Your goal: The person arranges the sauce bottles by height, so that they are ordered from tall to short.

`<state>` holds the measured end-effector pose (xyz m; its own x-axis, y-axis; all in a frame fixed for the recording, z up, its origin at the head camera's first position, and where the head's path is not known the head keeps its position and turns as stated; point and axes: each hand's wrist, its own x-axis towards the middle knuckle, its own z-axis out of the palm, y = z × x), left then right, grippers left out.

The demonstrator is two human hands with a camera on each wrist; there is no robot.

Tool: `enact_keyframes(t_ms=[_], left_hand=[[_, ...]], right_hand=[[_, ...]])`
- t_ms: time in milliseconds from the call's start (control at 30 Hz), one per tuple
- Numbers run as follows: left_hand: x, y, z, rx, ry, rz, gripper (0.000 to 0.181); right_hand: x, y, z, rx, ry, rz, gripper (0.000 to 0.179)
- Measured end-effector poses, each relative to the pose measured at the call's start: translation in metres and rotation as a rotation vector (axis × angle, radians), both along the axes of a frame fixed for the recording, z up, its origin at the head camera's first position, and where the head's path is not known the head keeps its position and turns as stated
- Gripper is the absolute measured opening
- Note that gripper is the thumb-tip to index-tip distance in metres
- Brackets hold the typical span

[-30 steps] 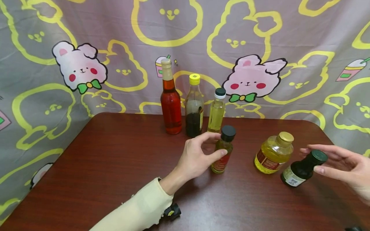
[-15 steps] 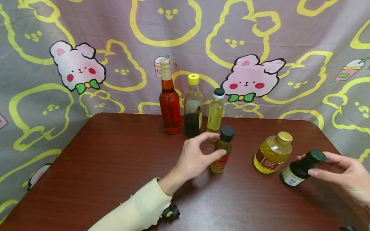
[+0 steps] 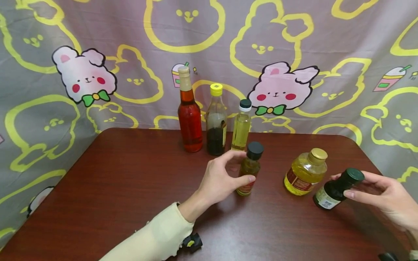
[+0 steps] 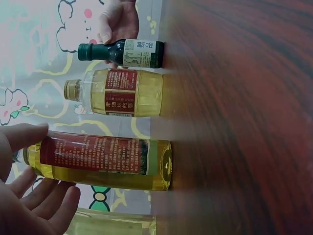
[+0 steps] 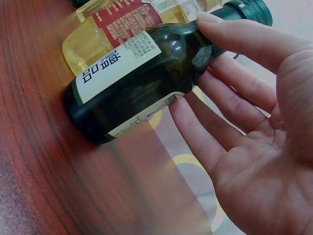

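Observation:
My left hand (image 3: 219, 177) grips a small oil bottle (image 4: 105, 156) with a black cap and red label, thumb on one side and fingers on the other. The bottle stands upright on the table. My right hand (image 3: 382, 194) holds a dark green glass bottle (image 5: 137, 73) by the neck, between thumb and fingers. That bottle has a green cap and a white label, and its base is at the tabletop. Between the two hands stands a rounded jar-like bottle of yellow oil (image 3: 305, 173) with a gold cap; neither hand touches it.
Behind my left hand stand a tall bottle of red liquid (image 3: 190, 125), a yellow-capped bottle of dark liquid (image 3: 215, 139) and a slim bottle of pale oil (image 3: 241, 130). The brown table (image 3: 130, 181) ends against a patterned cloth (image 3: 130, 21).
My right hand's fingers and thumb have closed in on the dark green bottle's neck. My left thumb has slid slightly lower on its bottle. The head view has shifted a little.

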<state>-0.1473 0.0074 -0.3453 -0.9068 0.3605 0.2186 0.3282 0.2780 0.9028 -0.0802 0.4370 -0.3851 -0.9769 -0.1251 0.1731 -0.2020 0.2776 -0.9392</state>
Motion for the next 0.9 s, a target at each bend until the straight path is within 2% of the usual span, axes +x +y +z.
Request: enact_keyframes(t_ms=[167,367,433,567,633,900], left_hand=[[0.000,0.006,0.000,0.038,0.003,-0.008,0.053],[-0.001,0.007,0.000,0.075,0.049,0.032,0.049],[-0.001,0.005,0.001,0.074,0.052,0.043,0.049],[-0.003,0.006,0.005,0.061,0.054,0.049,0.048],[-0.005,0.009,0.008,0.058,0.056,0.051,0.048],[-0.013,0.025,0.019,0.095,0.070,0.072,0.046]], right_hand=[[0.003,0.004,0.004,-0.004,0.037,-0.011,0.053],[0.001,0.002,0.007,0.076,0.029,-0.010,0.053],[0.000,0.000,0.006,0.040,0.020,0.009,0.054],[0.001,-0.003,0.004,-0.007,0.019,0.044,0.054],[0.001,-0.004,0.004,0.005,0.028,0.050,0.053],[0.002,-0.005,0.004,0.011,-0.005,0.031,0.053]])
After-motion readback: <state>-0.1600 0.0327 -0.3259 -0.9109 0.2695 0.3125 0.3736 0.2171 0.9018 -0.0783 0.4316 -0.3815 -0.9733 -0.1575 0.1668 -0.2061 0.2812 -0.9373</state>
